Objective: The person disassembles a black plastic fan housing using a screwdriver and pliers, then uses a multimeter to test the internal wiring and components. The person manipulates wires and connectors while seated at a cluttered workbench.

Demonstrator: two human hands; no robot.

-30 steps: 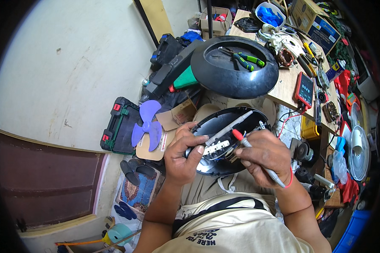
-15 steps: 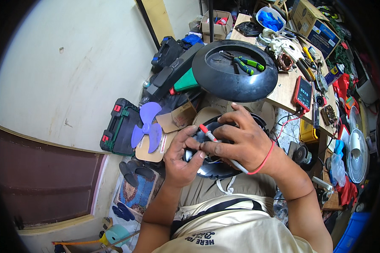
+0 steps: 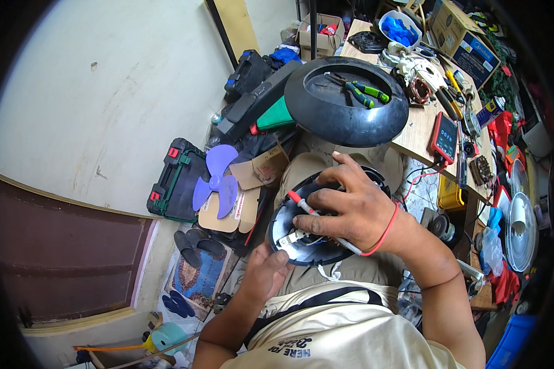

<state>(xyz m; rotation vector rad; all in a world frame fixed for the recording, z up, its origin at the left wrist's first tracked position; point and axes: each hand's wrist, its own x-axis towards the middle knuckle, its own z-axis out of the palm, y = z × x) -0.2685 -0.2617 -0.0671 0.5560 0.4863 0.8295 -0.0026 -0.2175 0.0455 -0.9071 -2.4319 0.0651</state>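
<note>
In my lap rests a round black housing (image 3: 279, 224), hollow side up, with wires and a small white part (image 3: 294, 237) inside. My right hand (image 3: 354, 212) is over it, closed around a red-and-grey multimeter probe (image 3: 305, 206). The probe slants across under the fingers, and its red lead (image 3: 393, 229) loops by my wrist. At the housing's near left rim is my left hand (image 3: 266, 272), thumb on the edge and the other fingers mostly hidden. A red multimeter (image 3: 443, 138) with a lit screen lies on the bench edge.
Ahead stands a black oval fan base (image 3: 351, 126) with green-handled pliers (image 3: 364, 93) on it. The wooden bench (image 3: 415, 138) at right carries motor parts and tools. To the left are a purple fan blade (image 3: 215, 182), a black tool case (image 3: 177, 181) and slippers (image 3: 191, 249).
My left hand has drawn back from inside the housing, near the probe, down to its near left rim. The right hand keeps the probe and has hardly moved. The white part now shows.
</note>
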